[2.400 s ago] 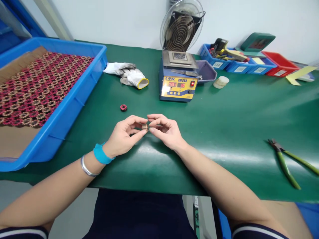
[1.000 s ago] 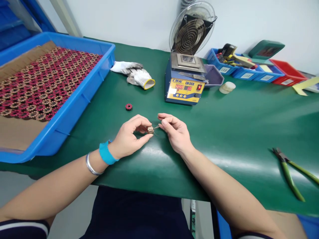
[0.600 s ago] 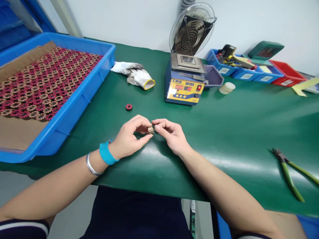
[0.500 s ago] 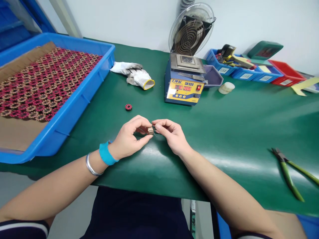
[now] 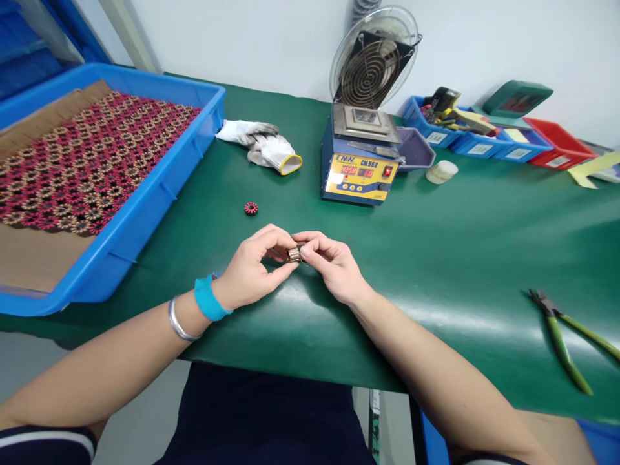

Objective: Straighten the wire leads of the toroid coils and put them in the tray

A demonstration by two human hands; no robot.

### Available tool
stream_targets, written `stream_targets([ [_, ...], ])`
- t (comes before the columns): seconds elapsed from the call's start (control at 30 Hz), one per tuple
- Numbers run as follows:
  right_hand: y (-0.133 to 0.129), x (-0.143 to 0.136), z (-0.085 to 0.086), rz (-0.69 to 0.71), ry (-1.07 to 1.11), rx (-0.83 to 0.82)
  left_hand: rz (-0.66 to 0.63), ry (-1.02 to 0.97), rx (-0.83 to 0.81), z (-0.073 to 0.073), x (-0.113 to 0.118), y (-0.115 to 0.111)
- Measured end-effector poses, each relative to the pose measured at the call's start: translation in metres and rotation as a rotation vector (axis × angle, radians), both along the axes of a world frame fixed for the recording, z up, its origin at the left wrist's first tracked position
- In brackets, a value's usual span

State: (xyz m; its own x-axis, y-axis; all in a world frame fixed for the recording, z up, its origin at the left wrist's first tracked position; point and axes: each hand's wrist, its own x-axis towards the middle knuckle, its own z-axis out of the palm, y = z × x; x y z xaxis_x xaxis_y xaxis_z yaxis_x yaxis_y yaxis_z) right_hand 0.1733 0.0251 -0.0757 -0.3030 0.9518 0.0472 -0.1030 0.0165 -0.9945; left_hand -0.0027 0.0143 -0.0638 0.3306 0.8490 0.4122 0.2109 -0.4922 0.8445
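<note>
Between the thumb and fingers of my left hand (image 5: 256, 266) is a small copper-coloured motor stator (image 5: 293, 255), held just above the green mat. My right hand (image 5: 332, 261) meets it from the right, thumb and forefinger pinched at its side. Thin wire ends (image 5: 303, 262) show by the right fingertips, which seem closed on them; the exact grip is partly hidden. Behind my left hand a red-wound stator (image 5: 250, 208) lies flat on the mat.
To the left stands a blue tray (image 5: 159, 187) of many stators. Beyond my hands are gloves (image 5: 276, 152) and a solder pot (image 5: 361, 161) with digital display. Small bins (image 5: 479, 148) line the back right. Green-handled cutters (image 5: 557, 329) and a round white container (image 5: 442, 172) lie right.
My right fingertips have closed in on the stator, covering more of the wires. My left hand keeps its hold almost unmoved. The digits on the solder pot's display differ.
</note>
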Motion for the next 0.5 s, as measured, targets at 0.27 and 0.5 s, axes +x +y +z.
stream_targets([
  [0.27, 0.0024, -0.0009, 0.0000, -0.144, 0.047, -0.065, 0.007, -0.045, -0.056, -0.0014, 0.0013, -0.0005],
  [0.5, 0.0043, -0.0008, 0.0038, -0.045, 0.202, -0.249, -0.043, -0.156, -0.132, 0.0017, 0.0001, -0.0026],
])
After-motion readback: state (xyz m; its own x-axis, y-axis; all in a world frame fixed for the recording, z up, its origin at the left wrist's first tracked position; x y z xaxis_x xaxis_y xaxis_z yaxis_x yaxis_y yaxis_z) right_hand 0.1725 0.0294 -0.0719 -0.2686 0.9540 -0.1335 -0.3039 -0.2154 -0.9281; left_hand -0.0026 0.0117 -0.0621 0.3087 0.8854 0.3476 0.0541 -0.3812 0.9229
